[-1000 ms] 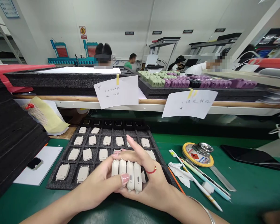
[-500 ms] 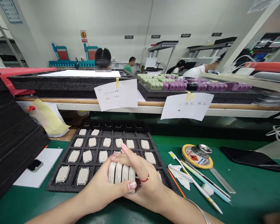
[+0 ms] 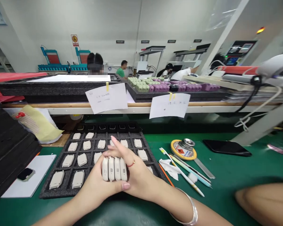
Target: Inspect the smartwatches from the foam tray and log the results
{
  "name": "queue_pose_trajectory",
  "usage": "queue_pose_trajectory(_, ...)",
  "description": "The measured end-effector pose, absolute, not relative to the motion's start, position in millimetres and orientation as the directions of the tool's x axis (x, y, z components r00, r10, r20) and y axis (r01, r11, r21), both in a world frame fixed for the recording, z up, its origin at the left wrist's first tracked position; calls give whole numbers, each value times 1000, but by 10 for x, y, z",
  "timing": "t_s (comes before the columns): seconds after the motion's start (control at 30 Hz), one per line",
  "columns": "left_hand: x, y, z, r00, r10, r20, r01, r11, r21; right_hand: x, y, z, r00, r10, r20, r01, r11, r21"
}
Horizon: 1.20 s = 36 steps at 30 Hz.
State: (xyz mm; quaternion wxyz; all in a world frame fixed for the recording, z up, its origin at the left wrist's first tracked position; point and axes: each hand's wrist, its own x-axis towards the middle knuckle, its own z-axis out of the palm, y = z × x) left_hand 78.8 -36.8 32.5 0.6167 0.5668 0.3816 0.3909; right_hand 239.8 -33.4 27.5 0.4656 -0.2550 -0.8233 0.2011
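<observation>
A row of several beige watch cases (image 3: 114, 169) stands side by side, pressed between my two hands above the front of a black foam tray (image 3: 67, 192). My left hand (image 3: 97, 180) is closed on the row from the left, its thumb along the lower edge. From the right, my right hand (image 3: 138, 174) closes on the same row, with its forefinger pointing up and away. More beige watch cases (image 3: 57, 179) lie one to a compartment in the tray. My hands hide some of the middle compartments.
On the right lie a yellow-rimmed tape roll with a metal-topped bottle (image 3: 184, 149), brushes (image 3: 195, 186), a crumpled tissue (image 3: 169, 168) and a black phone-like slab (image 3: 226, 147). Another person's arm (image 3: 266, 201) rests at lower right. A smartwatch (image 3: 25, 174) lies on white paper at left.
The row of watch cases has turned in my hands, so different side slots face me. The whole view has shifted right, and another person's arm now shows at lower right.
</observation>
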Motion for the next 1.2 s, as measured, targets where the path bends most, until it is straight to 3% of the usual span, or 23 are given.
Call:
queue_pose_trajectory(0.1, 819, -332, 283, 392, 919, -37, -49, 61, 997, 2480, -406, 350, -489, 640, 592, 317, 763, -563)
queue_pose_trajectory(0.2, 818, -337, 164, 422, 899, -120, -126, 189, 974, 2713, -495, 391, -481, 725, 493, 428, 685, -590)
queue_pose_trajectory(0.33, 721, -348, -68, 403, 890, -214, -126, 285, 950, 3277, -519, 211, -220, 910, 352, 729, 393, -560)
queue_pose_trajectory(0.47, 622, -337, -196, 371, 902, -221, -57, 259, 964, 3843, -465, -193, 47, 958, 283, 844, 114, -525)
queue_pose_trajectory(0.57, 591, -345, -204, 384, 902, -199, -2, 216, 976, 4015, -453, -441, 124, 954, 275, 856, 37, -515)
queue_pose_trajectory(0.67, 584, -353, -197, 422, 884, -200, 16, 213, 977, 3912, -485, -472, 114, 942, 317, 840, 79, -536)
queue_pose_trajectory(0.8, 585, -340, -205, 453, 867, -205, -26, 243, 970, 3454, -585, -199, 3, 916, 401, 779, 249, -575)
queue_pose_trajectory(0.9, 576, -335, -213, 468, 860, -204, -31, 247, 969, 3019, -646, 23, -262, 827, 497, 593, 544, -594)
queue_pose_trajectory(0.97, 569, -338, -215, 458, 869, -188, 19, 202, 979, 2777, -643, 98, -379, 756, 533, 472, 654, -591)
queue_pose_trajectory(1.07, 570, -339, -228, 422, 895, -147, 78, 126, 989, 2559, -569, 98, -455, 751, 478, 469, 658, -589)
queue_pose_trajectory(1.2, 595, -326, -293, 397, 904, -157, 47, 150, 988, 2475, -434, -14, -445, 809, 383, 480, 577, -661)
